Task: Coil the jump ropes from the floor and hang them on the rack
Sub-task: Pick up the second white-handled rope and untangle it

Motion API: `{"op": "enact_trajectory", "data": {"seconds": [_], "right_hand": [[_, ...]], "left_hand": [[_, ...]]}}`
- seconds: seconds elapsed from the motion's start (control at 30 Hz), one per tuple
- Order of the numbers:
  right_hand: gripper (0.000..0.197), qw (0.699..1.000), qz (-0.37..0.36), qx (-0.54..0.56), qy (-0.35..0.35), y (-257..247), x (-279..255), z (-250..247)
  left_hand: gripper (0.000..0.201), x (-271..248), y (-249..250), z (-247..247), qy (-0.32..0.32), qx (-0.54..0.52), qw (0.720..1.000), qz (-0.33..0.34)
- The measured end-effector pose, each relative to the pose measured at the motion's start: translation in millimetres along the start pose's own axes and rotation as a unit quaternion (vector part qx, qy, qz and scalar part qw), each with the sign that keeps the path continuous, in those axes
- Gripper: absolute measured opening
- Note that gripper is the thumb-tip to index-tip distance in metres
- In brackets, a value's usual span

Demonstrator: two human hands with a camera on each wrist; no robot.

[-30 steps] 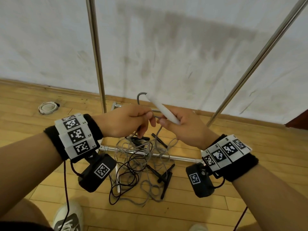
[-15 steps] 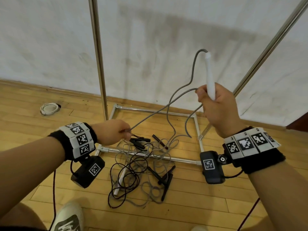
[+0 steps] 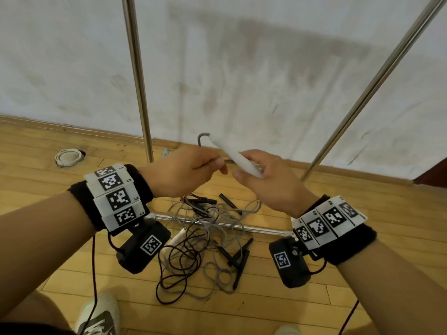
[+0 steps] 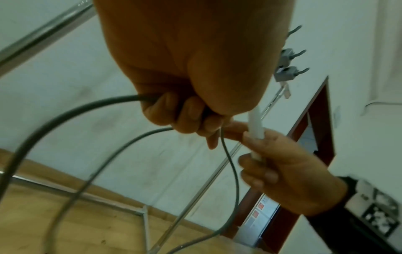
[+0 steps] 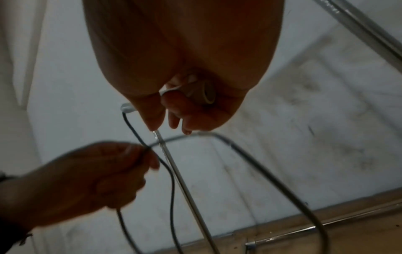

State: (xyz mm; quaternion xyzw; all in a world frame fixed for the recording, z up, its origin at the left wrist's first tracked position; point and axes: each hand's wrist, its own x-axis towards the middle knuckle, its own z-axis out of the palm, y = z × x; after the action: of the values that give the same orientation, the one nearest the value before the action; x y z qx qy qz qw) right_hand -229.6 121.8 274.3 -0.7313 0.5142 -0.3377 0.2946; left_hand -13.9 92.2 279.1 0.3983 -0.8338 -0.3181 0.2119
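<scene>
Both hands grasp one jump rope at chest height in front of the rack; my right hand (image 3: 268, 182) is wrapped round its white handle (image 3: 233, 154), and my left hand (image 3: 183, 172) is curled round the grey cord (image 4: 71, 118), with what looks like more than one strand passing through the fist.

I judge the task to be at an early stage; coiling of this first rope is under way, with loops gathering at the left hand; nothing hangs on the rack uprights (image 3: 139, 76) as far as the head view shows, and the hooks (image 4: 289, 72) seen from the left wrist appear bare.

Remaining work: finish this coil, hang it, then repeat for the tangled pile (image 3: 205, 240) on the wooden floor (image 3: 362, 250), which lies across the rack's base bar; it holds grey and dark cords, black handles and a second white handle (image 3: 175, 239).

Rope condition: thin, flexible, grey cord; smooth, rigid, tapered white handle; cord exits the handle tip in a tight bend.
</scene>
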Motion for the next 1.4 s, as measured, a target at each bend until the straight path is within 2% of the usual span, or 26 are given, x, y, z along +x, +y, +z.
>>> {"op": "enact_trajectory", "data": {"seconds": [0.1, 0.13, 0.27, 0.47, 0.6, 0.77, 0.9, 1.03, 1.13, 1.2, 1.27, 1.4], "right_hand": [[0.010, 1.000, -0.005, -0.018, 0.019, -4, 3, -1], [0.014, 0.999, -0.003, -0.027, 0.027, -4, 4, -3], [0.016, 0.997, -0.013, -0.036, 0.061, -7, 6, -11], [0.017, 0.984, -0.040, 0.000, 0.176, -5, 12, -37], [0.018, 0.975, -0.006, 0.001, 0.221, 8, 15, -54], [0.021, 0.982, 0.011, -0.035, 0.187, 16, 10, -47], [0.013, 0.995, 0.022, -0.024, 0.096, 10, 4, -22], [0.017, 0.999, 0.013, -0.047, 0.002, 4, -1, 4], [0.004, 0.997, 0.010, -0.063, -0.042, 2, -2, 13], [0.011, 0.998, 0.019, -0.047, -0.048, 2, -1, 15], [0.013, 0.999, 0.020, -0.027, -0.021, 0, 1, 12], [0.026, 0.998, -0.011, -0.042, 0.039, -3, 6, -1]], "left_hand": [[0.027, -1, 8, -10, 0.030, -0.003, 0.999, 0.015], [0.025, -3, 7, -12, 0.027, 0.004, 0.999, 0.016], [0.017, -9, -15, -7, -0.037, 0.059, 0.997, -0.021], [0.022, -13, -67, 4, -0.130, 0.138, 0.976, -0.109], [0.027, -15, -83, 8, -0.143, 0.111, 0.971, -0.153], [0.029, -8, -67, 13, -0.091, 0.030, 0.984, -0.151], [0.034, -3, -40, 15, -0.061, 0.026, 0.992, -0.112], [0.033, -2, -17, 16, -0.039, 0.000, 0.997, -0.072], [0.033, -5, -7, 12, -0.019, -0.054, 0.997, -0.059], [0.031, -9, -8, 9, -0.008, -0.044, 0.998, -0.044], [0.028, -11, -14, 6, -0.003, -0.019, 0.999, -0.039], [0.017, -12, -36, 9, -0.043, 0.038, 0.996, -0.067]]}}
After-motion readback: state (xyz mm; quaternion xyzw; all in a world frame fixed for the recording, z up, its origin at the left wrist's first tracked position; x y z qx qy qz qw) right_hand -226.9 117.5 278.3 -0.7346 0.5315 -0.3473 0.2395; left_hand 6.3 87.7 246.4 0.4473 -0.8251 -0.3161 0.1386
